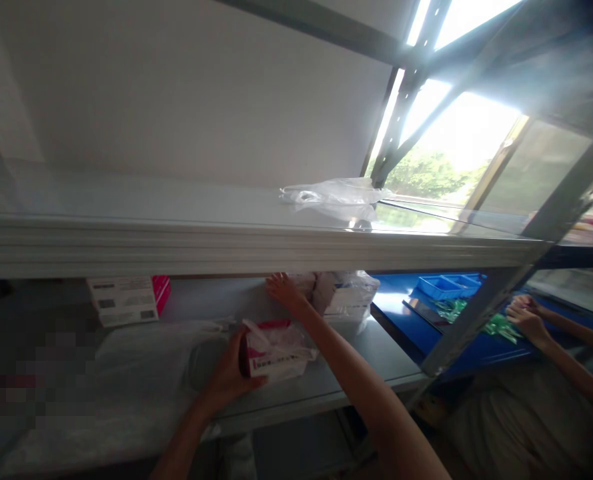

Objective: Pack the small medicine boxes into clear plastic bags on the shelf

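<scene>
My left hand [233, 370] is closed around the left end of a pink-and-white box [276, 357], thumb along its lower front edge. Clear plastic film lies crumpled over that box. Farther back on the lower shelf [341, 373], my right hand [283, 290] is stretched out with its fingers apart. It is beside a plastic-wrapped package [349, 297] with dark print; whether it touches the wrapping, I cannot tell. My right forearm passes in front of part of this package. A large clear plastic bag [141, 360] is spread to the left of my left hand.
A white-and-pink carton [126, 300] stands at the back left. Overhead, the upper shelf's edge [226, 250] crosses the view, with a plastic bag [333, 193] on it. Right of the metal post [456, 320], another person's hands [529, 317] work by green strips [496, 320] and a blue tray [449, 285].
</scene>
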A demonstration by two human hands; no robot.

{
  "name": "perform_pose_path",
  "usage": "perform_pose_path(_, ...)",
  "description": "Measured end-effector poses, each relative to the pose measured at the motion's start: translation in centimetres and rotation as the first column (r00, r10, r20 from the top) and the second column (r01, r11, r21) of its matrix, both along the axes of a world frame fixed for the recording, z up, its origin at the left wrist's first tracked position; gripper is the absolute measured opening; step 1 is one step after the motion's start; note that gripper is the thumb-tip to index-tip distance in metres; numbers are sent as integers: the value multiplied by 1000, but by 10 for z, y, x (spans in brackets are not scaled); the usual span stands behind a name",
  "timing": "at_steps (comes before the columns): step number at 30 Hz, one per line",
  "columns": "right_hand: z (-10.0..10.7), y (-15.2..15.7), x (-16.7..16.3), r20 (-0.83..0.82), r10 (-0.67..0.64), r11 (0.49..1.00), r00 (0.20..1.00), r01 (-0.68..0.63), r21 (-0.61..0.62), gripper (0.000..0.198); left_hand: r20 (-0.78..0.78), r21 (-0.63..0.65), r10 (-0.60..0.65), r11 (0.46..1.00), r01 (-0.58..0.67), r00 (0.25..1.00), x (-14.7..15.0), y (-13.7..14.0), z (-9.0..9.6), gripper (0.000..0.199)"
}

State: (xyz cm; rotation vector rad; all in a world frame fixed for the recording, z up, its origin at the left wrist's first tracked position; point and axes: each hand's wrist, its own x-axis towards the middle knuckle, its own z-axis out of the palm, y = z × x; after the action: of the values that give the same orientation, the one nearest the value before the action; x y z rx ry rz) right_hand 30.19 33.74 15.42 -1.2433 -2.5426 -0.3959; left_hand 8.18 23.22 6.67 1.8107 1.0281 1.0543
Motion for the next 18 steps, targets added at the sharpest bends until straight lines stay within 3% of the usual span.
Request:
perform_pose_path(2, -11, -19, 7, 29, -3, 1000, 1000, 3, 17, 50, 23, 5, -14, 1000, 14, 1000, 0, 1, -5, 116)
perform_pose_path(4, -28, -50, 24, -23, -90, 996, 996, 90, 11, 64, 25, 29, -33, 999, 33, 999, -1, 2, -9, 120)
perform_pose_path(6, -46, -86, 46, -151, -259, 965, 954, 251, -72, 69, 0, 50, -56, 997, 56, 998, -3, 4, -13, 121)
perform_pose_path(7, -54, -102, 56, -207, -296, 951, 933, 267, -156, 70, -17, 57, -62, 996, 63, 998, -3, 4, -14, 122)
perform_pose_path(10, -69, -138, 72, -357, -300, 884, 885, 117, -453, 82, -63, 64, -48, 997, 53, 997, -5, 5, -14, 122)
perform_pose_path(12, -72, -148, 66, -411, -294, 837, 863, 25, -546, 94, -72, 60, -32, 998, 36, 997, -5, 5, -12, 122)
perform_pose_path(14, -72, -150, 52, -432, -331, 836, 839, 48, -547, 89, -68, 56, -35, 998, 39, 997, -4, 3, -7, 122)
perform_pose_path(18, -70, -148, 26, -506, -407, 868, 760, 150, -474, 53, -51, 68, -53, 996, 57, 997, 1, -3, 3, 118)
